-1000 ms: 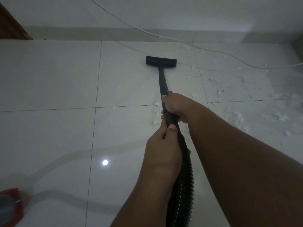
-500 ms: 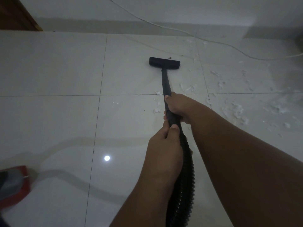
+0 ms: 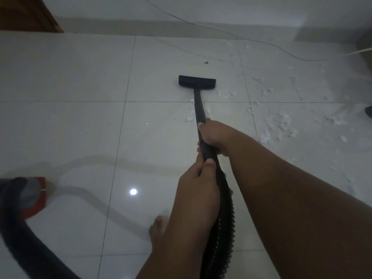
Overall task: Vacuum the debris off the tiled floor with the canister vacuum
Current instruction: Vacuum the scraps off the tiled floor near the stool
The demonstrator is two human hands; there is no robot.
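Observation:
Both hands grip the black vacuum wand [image 3: 199,109]. My right hand [image 3: 214,134] holds it higher up the tube, and my left hand [image 3: 198,183] is closed around it just below, where the ribbed black hose [image 3: 223,230] begins. The flat black floor nozzle [image 3: 197,82] rests on the white tiled floor [image 3: 80,127] ahead of me. White paper-like debris [image 3: 281,121] is scattered over the tiles to the right of the nozzle, with a few scraps [image 3: 189,119] beside the wand. The red canister vacuum [image 3: 33,196] sits at the left edge, partly behind a blurred loop of hose [image 3: 26,246].
A white cable [image 3: 261,41] runs across the floor along the far wall. A wooden door frame [image 3: 30,15] stands at the top left. My bare foot [image 3: 159,230] is on the tile below my left hand. A dark object [image 3: 369,113] shows at the right edge.
The nozzle has been pulled back toward me, away from the far wall. The view has shifted so the red canister and its hose show more at the left, and my foot appears.

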